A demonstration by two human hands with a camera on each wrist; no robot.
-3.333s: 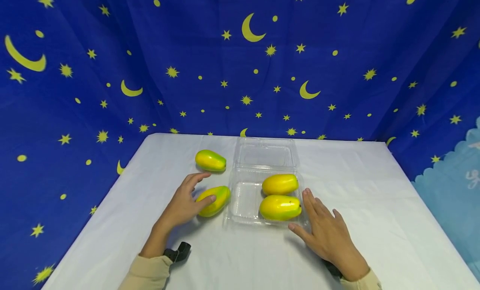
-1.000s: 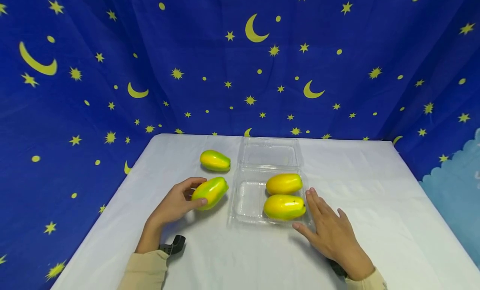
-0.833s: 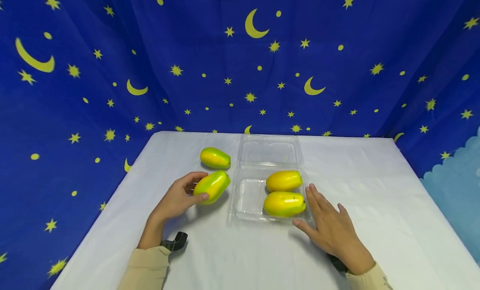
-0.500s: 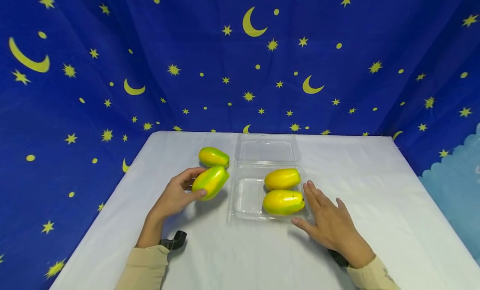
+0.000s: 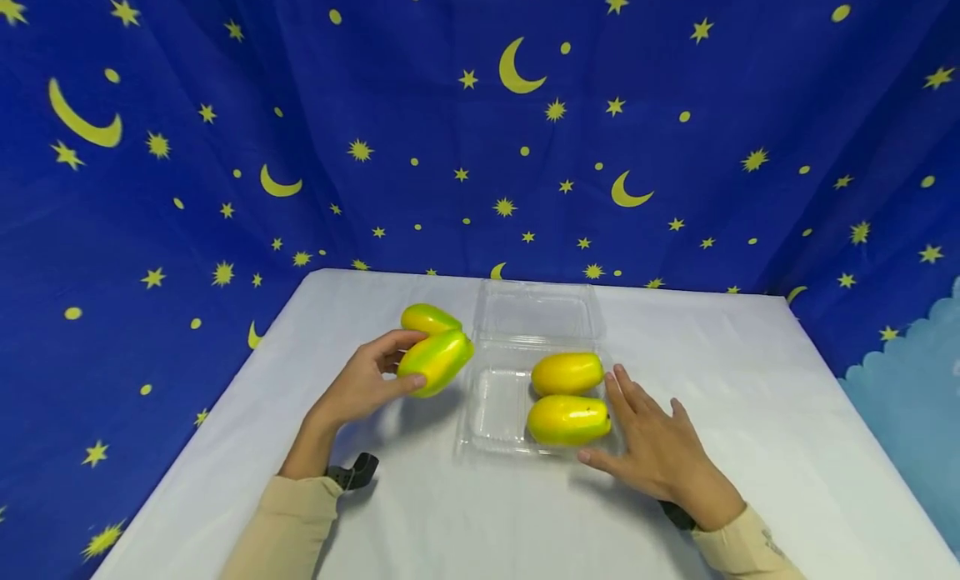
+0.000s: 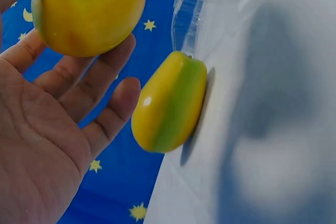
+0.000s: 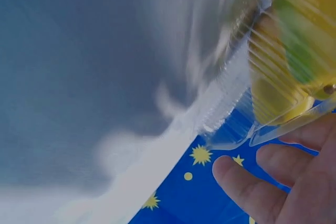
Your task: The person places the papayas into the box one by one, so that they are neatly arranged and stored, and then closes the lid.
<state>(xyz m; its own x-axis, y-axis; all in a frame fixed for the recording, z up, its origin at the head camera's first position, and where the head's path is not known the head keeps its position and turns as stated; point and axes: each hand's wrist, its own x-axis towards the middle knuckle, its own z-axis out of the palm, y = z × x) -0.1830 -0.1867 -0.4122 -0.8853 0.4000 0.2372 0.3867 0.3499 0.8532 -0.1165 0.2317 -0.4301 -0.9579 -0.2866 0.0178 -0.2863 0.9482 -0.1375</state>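
My left hand [image 5: 367, 382] grips a yellow-green papaya [image 5: 437, 365] between thumb and fingers. It is lifted off the table, with its shadow below, and sits just left of the clear plastic clamshell container [image 5: 487, 405]. In the left wrist view the held papaya [image 6: 94, 11] shows at the top. Behind it, partly hidden in the head view, a second papaya [image 5: 427, 316] lies on the table. Two more papayas, a rear one [image 5: 567, 372] and a front one [image 5: 568, 421], lie in the container's right part. My right hand [image 5: 656, 451], fingers extended, is at the container's right rim.
The container's lid [image 5: 536, 309] lies folded back toward the far edge of the white-covered table [image 5: 480, 522]. A blue curtain [image 5: 420, 88] with yellow stars and moons hangs behind and at the sides. Black wrist straps [image 5: 356, 472] show at the sleeves.
The left hand, earlier around the papaya on the table, has picked it up and carried it up, away from me and slightly right. The right hand has stayed at the container's rim.
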